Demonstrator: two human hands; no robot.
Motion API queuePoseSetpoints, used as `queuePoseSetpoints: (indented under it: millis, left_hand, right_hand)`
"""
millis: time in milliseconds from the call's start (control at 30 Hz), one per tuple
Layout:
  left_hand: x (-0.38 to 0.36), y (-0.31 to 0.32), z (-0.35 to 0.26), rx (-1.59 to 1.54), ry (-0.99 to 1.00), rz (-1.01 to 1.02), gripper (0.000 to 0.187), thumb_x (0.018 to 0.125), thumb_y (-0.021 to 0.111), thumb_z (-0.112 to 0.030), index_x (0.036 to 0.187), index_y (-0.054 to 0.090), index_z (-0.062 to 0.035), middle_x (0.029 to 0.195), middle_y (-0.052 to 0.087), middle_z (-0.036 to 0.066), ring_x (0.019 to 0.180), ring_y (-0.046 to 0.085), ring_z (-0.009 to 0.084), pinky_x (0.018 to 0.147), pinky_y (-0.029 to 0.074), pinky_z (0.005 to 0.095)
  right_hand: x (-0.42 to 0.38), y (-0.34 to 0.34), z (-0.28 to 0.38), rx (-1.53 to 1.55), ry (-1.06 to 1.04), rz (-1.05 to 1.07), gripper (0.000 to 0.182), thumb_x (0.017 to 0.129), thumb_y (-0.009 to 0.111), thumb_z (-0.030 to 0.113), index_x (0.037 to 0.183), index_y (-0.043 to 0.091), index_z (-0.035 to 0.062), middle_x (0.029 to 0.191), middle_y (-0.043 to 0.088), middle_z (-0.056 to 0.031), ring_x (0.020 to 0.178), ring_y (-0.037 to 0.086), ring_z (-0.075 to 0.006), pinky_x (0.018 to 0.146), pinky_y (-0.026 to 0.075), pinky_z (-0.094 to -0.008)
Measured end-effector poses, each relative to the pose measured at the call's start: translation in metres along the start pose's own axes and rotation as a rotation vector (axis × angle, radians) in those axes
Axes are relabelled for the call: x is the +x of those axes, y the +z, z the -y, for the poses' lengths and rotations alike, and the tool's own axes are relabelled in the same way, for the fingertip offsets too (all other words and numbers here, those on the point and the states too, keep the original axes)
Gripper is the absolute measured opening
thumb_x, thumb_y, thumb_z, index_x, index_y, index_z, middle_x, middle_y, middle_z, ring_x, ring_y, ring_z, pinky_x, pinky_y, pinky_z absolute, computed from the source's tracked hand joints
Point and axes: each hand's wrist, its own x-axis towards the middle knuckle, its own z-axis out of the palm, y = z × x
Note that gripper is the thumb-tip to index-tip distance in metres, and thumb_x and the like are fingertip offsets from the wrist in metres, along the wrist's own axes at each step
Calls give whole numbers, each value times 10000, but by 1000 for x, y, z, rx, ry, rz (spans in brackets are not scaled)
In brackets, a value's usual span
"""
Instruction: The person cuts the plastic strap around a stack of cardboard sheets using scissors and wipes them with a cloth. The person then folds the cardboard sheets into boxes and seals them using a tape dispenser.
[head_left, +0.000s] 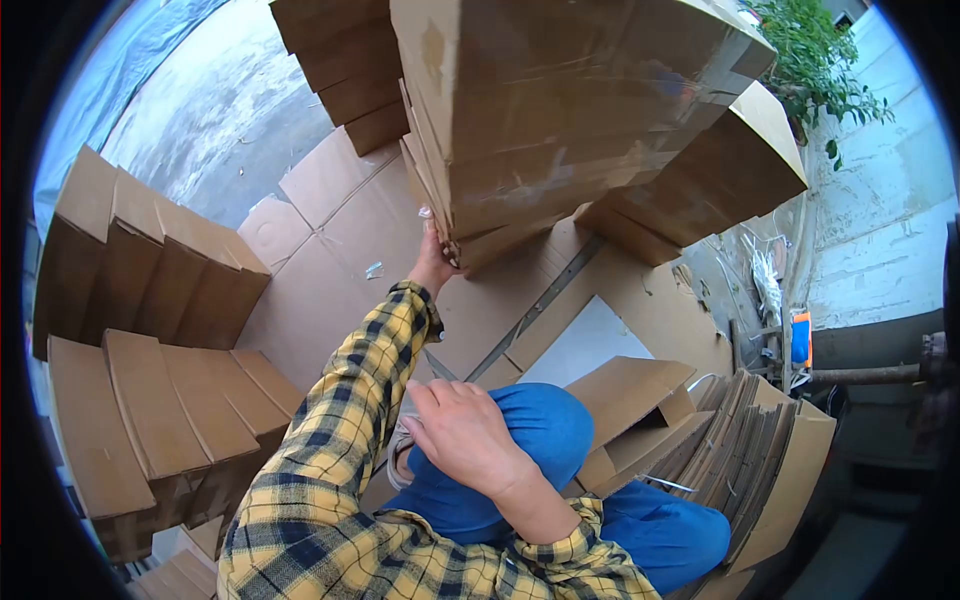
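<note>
My left hand (434, 258) reaches forward, its fingers around the lower left edge of a tall cardboard box stack (560, 120). The stack's broad brown side, with shiny tape on it, faces me. Part of the fingers is hidden by the cardboard. My right hand (462, 432) is over my blue-trousered knee (550, 425), palm down with its fingers stretched out and nothing in it. Beneath the left hand, flattened cardboard (340, 235) covers the floor.
Folded cardboard boxes (150, 250) stand in rows at left, with more boxes (170, 400) nearer me. Bundled flat cardboard (740, 450) and an open carton (630, 410) lie at right. A white sheet (608, 340) is on the floor. Behind stands a leafy plant (810, 60).
</note>
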Motion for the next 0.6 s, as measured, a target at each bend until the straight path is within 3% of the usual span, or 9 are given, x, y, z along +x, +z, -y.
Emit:
queuePoseSetpoints:
  millis: [33, 67, 233, 300, 433, 500, 600]
  left_hand:
    - [3, 5, 2, 13, 25, -25, 1201, 578, 462, -915, 1481, 177, -176, 1523, 151, 129, 1376, 161, 381, 1020, 117, 699]
    - [9, 11, 1, -50, -22, -47, 904, 713, 445, -825, 1433, 281, -304, 1497, 207, 77, 1367, 181, 365, 1002, 131, 720]
    - [17, 34, 2, -48, -35, -90, 978, 655, 469, -862, 1434, 298, -298, 1488, 228, 97, 1362, 187, 385, 1000, 112, 728]
    - [23, 38, 3, -11, -27, 10, 1273, 511, 523, -917, 1469, 207, -141, 1475, 224, 139, 1350, 190, 384, 1018, 124, 704]
    - [27, 52, 3, 22, -38, 39, 1270, 519, 515, -918, 1469, 204, -135, 1475, 222, 145, 1350, 185, 388, 1021, 115, 702]
    - [31, 61, 4, -15, -39, -73, 1023, 638, 464, -877, 1430, 318, -247, 1481, 253, 132, 1343, 217, 407, 998, 103, 733]
    - [32, 64, 2, -5, -38, -81, 1013, 637, 473, -874, 1425, 319, -256, 1486, 230, 130, 1338, 220, 400, 997, 106, 734]
  right_hand:
    - [1, -1, 0, -3, 3, 6, 343, 855, 605, 230, 1120, 540, 22, 914, 593, -132, 863, 589, -296, 787, 458, -377]
    - [1, -1, 0, 4, 8, 16, 350, 854, 607, 230, 1126, 542, 21, 918, 594, -131, 868, 590, -295, 791, 458, -376]
    - [2, -2, -1, 17, 15, 11, 364, 851, 610, 231, 1135, 544, 12, 922, 595, -133, 876, 590, -295, 800, 460, -373]
    - [3, -3, -1, 16, 40, 25, 368, 852, 607, 220, 1134, 539, -7, 935, 598, -139, 884, 591, -297, 801, 461, -371]
    - [4, -3, -5, 34, 61, -26, 365, 850, 602, 202, 1129, 535, -24, 949, 601, -146, 895, 590, -297, 804, 462, -370]
    - [4, -3, -6, 23, 78, -31, 363, 847, 598, 188, 1129, 532, -31, 958, 602, -148, 905, 590, -295, 809, 463, -371]
    - [4, -1, -10, 33, 82, -36, 359, 845, 596, 184, 1127, 531, -27, 949, 600, -143, 904, 590, -292, 809, 465, -373]
